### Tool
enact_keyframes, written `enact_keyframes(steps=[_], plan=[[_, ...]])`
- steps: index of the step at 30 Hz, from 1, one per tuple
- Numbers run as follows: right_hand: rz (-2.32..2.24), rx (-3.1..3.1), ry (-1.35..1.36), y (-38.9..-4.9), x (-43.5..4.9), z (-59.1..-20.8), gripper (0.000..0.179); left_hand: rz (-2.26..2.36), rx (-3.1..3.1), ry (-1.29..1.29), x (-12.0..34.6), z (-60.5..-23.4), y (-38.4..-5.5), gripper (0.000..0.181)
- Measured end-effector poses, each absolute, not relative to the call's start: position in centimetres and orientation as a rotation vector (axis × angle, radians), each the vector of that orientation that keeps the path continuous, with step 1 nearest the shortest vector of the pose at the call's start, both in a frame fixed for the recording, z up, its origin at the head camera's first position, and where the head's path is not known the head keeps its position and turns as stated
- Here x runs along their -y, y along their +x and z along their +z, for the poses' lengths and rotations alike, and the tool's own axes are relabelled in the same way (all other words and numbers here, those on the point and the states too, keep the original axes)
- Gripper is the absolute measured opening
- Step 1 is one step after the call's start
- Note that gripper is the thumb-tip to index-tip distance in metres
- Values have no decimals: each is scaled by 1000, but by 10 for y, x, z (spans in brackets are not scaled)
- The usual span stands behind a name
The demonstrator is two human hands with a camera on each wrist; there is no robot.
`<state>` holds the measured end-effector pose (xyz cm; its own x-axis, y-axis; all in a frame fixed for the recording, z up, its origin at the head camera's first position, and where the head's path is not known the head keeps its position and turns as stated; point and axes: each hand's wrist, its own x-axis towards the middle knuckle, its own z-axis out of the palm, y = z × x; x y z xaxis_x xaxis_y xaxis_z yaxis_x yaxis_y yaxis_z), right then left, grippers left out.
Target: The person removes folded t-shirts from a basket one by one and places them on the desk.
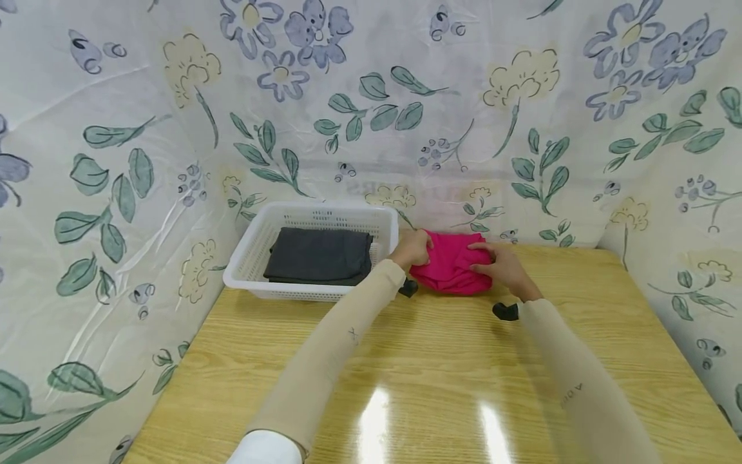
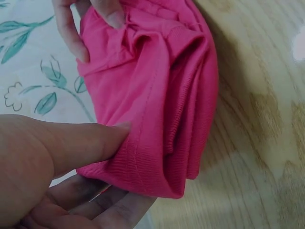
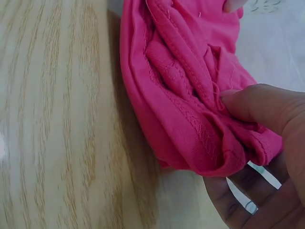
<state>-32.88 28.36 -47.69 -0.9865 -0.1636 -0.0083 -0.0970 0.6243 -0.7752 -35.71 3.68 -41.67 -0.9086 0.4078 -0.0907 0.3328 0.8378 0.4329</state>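
A bright pink folded garment [image 1: 452, 264] with stitched hems lies at the back of the wooden table, right of the basket. My left hand [image 1: 414, 249] grips its left end; in the left wrist view the thumb lies on top of the cloth [image 2: 143, 109] and the fingers are underneath. At the other end my right hand [image 1: 503, 265] pinches the layers, its thumb pressing on the bunched folds [image 3: 190, 95] and its fingers below. What kind of garment it is cannot be told.
A white plastic basket [image 1: 243, 274] stands left of the pink garment, with dark grey folded cloth [image 1: 319, 254] inside. Behind the wooden table [image 1: 429, 361] hangs a flower-printed sheet [image 1: 371, 154], which also covers both sides.
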Motion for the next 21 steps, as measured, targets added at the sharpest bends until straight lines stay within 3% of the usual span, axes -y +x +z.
enact_keyframes(steps=[9, 21], plan=[[-1306, -2744, -200, -333, -280, -483, 51, 608, -2824, 538, -41, -423, -360, 31], [-1211, -2770, -108, -334, -276, -486, 49, 442, -2845, 535, -44, -427, -360, 7]])
